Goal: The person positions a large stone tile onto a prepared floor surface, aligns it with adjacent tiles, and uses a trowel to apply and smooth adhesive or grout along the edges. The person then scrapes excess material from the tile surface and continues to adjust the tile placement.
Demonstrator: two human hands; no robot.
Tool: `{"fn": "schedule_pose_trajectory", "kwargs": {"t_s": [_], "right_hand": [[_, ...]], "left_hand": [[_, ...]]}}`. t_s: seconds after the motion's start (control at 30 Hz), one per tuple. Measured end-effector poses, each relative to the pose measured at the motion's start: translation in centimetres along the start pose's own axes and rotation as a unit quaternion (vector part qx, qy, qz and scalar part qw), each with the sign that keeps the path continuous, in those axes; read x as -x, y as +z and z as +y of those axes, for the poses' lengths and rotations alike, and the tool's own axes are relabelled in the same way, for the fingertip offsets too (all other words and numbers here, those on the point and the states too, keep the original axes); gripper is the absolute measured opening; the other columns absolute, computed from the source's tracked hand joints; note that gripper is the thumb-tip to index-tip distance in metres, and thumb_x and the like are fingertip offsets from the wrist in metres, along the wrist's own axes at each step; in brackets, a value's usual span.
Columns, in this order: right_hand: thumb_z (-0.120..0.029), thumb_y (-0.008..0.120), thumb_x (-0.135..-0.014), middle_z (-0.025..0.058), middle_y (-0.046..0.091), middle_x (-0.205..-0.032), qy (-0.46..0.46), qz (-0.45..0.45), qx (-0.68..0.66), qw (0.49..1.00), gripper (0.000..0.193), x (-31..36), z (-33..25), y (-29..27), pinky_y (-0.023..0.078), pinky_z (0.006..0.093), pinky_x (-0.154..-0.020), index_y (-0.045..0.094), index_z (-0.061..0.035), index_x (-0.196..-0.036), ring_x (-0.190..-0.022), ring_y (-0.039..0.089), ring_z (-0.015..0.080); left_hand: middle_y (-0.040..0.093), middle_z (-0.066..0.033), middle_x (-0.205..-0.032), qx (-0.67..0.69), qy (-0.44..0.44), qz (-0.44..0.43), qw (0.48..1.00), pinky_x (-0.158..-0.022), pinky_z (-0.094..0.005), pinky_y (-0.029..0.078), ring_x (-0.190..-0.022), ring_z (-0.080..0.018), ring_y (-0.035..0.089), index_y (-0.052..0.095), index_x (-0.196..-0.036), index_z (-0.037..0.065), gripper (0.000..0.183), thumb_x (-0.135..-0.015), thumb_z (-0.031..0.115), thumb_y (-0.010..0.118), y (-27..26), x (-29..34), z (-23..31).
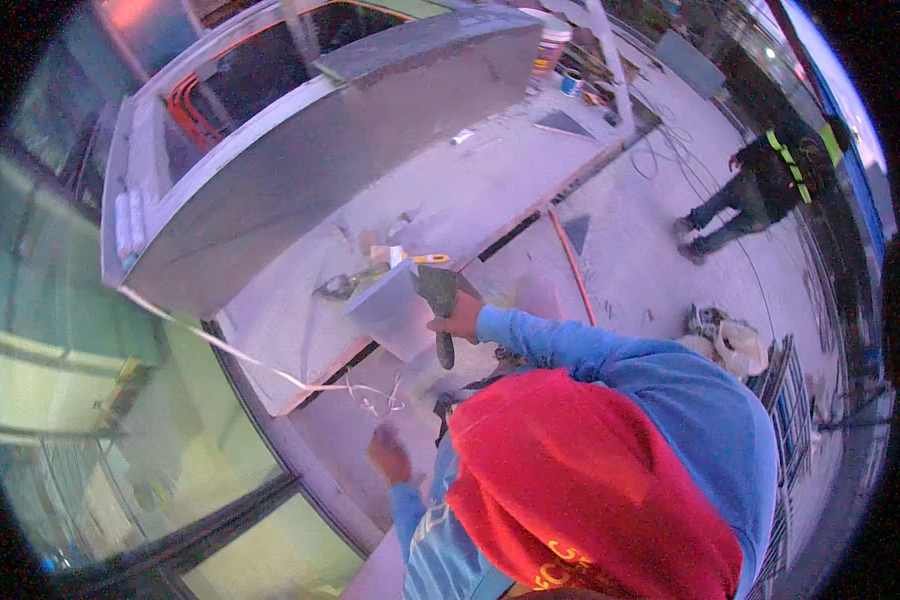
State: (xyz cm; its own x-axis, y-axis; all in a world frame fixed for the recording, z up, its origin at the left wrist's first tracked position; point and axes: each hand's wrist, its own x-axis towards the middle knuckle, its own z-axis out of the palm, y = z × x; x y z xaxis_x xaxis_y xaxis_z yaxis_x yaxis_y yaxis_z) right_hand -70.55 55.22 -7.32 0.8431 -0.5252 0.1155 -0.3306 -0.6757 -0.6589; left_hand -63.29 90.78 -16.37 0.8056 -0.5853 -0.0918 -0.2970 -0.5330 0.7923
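Observation:
My right hand (458,318), at the end of a blue sleeve, is closed on a trowel (437,290) with a dark grip. A broad, pale flat blade (385,305) shows just left of it, over the ledge's edge. Behind the blade, a brush with a yellow handle (430,259) lies on the pale ledge (440,205). Beside it is a smeared dark tool (338,287), too unclear to name. My left hand (388,455) is lower and to the left, blurred by motion, below some loose pale strings (375,395); its fingers cannot be made out.
A curved grey panel (350,130) rises behind the ledge. Buckets and cans (570,80) stand at its far end. At the right, a person in dark clothing (770,185) stands near cables. A white bag (740,348) lies on the floor. Red cloth (570,480) covers the lower middle. Glass panes (140,460) line the left.

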Motion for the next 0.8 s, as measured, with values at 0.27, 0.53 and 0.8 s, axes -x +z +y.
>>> {"fn": "schedule_pose_trajectory", "kwargs": {"t_s": [0.27, 0.53, 0.8], "right_hand": [[-0.032, 0.072, -0.079, 0.0135, 0.063, -0.097, 0.244, -0.020, -0.318, 0.916, 0.044, 2.0, 1.5, -10.9, 0.053, 0.0408, -0.079, 0.058, -0.0035, -0.110, -0.088, 0.062, 0.0261], [-0.022, 0.073, -0.084, 0.0056, 0.067, -0.099, 0.198, 0.070, -0.248, 0.946, 0.035, 0.9, 12.5, -15.7, 0.053, 0.0331, -0.075, 0.061, -0.0026, -0.111, -0.086, 0.063, 0.0148], [-0.043, 0.065, -0.085, 0.0150, 0.069, -0.100, 0.215, 0.117, -0.284, 0.927, 0.053, -3.3, 38.2, -23.3, 0.052, 0.0438, -0.081, 0.057, -0.0103, -0.126, -0.089, 0.066, 0.0295]], "left_hand": [[0.062, -0.0191, -0.104, 0.203, 0.203, -0.208, 0.935, -0.075, -0.0381, 0.049, -0.090, -0.0295, 0.062, 0.056, -0.116, 0.001, 0.035, -0.088, 0.020, 0.065, 5.7, -14.1, 28.0], [0.062, -0.0231, -0.112, 0.067, 0.196, -0.312, 0.927, -0.085, -0.0439, 0.049, -0.102, -0.0384, 0.062, 0.043, -0.131, 0.000, 0.058, -0.085, 0.024, 0.069, 18.0, -16.7, 36.5], [0.066, -0.0222, -0.095, -0.024, 0.102, -0.175, 0.979, -0.076, -0.0446, 0.050, -0.087, -0.0374, 0.064, 0.057, -0.115, -0.002, 0.047, -0.088, 0.035, 0.066, 39.5, -23.6, 43.3]]}}
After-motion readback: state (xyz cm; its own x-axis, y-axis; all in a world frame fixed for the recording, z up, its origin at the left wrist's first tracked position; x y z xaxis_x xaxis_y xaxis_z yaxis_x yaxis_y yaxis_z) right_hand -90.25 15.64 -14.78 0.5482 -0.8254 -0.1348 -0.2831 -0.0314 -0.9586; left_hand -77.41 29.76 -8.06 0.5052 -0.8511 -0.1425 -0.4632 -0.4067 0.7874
